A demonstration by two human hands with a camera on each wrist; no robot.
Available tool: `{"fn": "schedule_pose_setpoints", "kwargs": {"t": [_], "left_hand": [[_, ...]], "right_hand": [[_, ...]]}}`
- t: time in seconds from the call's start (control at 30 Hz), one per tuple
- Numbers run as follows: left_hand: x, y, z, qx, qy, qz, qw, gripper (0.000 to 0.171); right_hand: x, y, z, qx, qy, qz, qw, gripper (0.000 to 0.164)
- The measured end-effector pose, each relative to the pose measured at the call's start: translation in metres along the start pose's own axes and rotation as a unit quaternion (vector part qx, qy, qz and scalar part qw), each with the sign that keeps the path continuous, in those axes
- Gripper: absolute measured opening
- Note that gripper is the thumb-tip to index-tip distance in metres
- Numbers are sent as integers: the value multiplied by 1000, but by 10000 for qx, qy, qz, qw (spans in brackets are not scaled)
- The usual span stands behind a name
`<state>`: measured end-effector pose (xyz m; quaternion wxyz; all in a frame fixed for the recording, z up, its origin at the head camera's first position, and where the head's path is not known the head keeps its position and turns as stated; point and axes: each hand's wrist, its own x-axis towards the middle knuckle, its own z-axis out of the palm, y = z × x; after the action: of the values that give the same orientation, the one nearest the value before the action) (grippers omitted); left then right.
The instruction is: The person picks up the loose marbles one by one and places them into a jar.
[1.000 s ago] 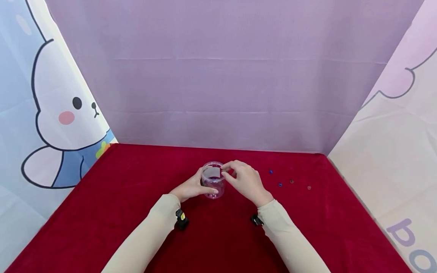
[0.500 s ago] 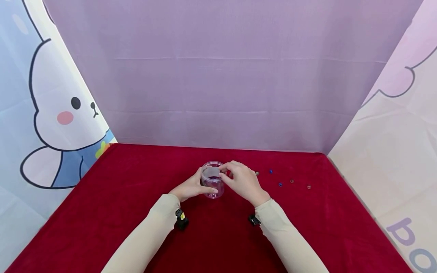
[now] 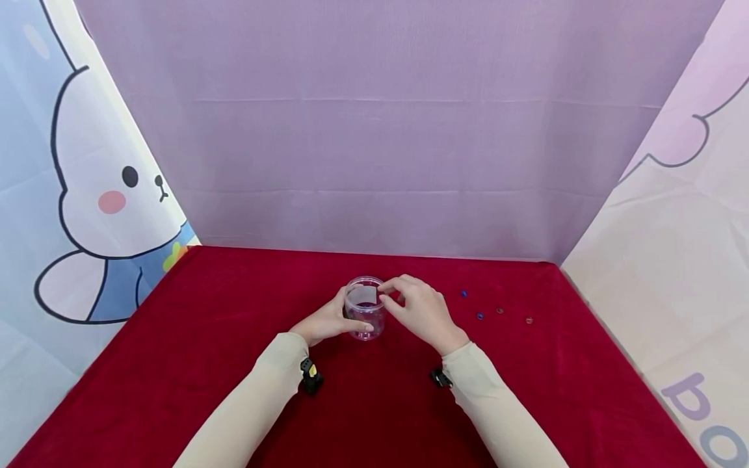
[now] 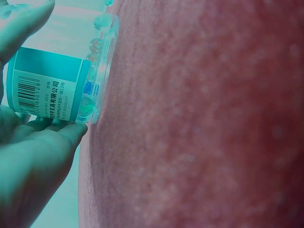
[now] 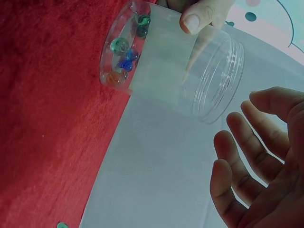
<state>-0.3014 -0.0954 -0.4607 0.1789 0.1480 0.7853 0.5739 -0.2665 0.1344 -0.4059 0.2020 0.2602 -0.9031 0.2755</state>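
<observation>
Left hand point(image 3: 329, 320) grips a jar point(image 3: 377, 320) of marbles point(image 5: 126, 64), label point(image 4: 50, 88) reading "有限公司" beside a barcode point(image 4: 28, 92); right hand point(image 3: 420, 309), fingers loosely curved, at the rim point(image 3: 363, 309).

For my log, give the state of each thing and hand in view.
Red cloth: spread out
Clear jar: upright, uncapped
Label: attached
Marbles in jar: resting at bottom
Loose marbles: scattered on cloth
Left hand: gripping jar
Right hand: fingers bent, holding nothing visible
Purple backdrop: hanging, creased

the jar point(image 5: 166, 66) is clear, its marbles point(image 5: 119, 46) green, blue, perhaps orange, the cloth point(image 3: 374, 416) red.
</observation>
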Motion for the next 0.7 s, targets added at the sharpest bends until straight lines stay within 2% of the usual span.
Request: {"fn": "schedule_pose_setpoints", "kwargs": {"t": [0.23, 0.7], "left_hand": [[-1, 0, 0, 123, 69, 34, 9999, 99], [-1, -1, -1, 78, 37, 49, 10000, 97]], "right_hand": [[-3, 3, -4, -76, -20, 28, 10000, 19], [-12, 14, -13, -282, -117, 225, 9993, 18]]}}
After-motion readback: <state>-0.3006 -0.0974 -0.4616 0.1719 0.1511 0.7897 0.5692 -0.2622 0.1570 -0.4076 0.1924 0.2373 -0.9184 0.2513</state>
